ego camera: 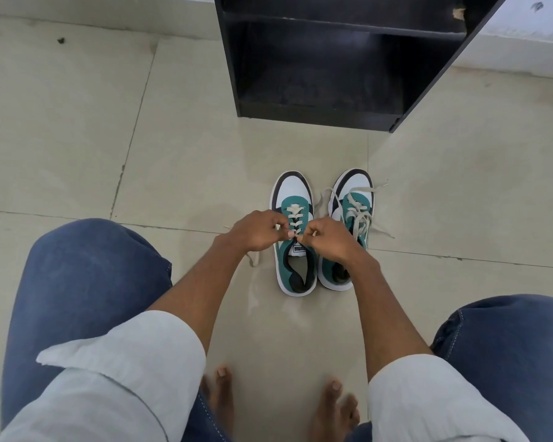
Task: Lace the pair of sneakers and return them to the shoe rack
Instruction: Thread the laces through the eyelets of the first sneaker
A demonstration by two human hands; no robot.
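Two green, white and black sneakers stand side by side on the floor, toes pointing away from me. The left sneaker (292, 193) has its cream lace crossed neatly through several eyelets. My left hand (258, 231) and my right hand (328, 239) meet over its tongue, each pinching an end of that lace near the top eyelets. The right sneaker (353, 189) has a loose, tangled lace (359, 215) spilling over both its sides onto the tiles. My right hand hides part of that shoe's inner side.
A black open shoe rack (332, 116) stands just beyond the sneakers, its lower shelf bare. Beige floor tiles (109, 138) lie all round. My knees in blue jeans (87, 282) flank the view and my bare feet (224, 397) are below.
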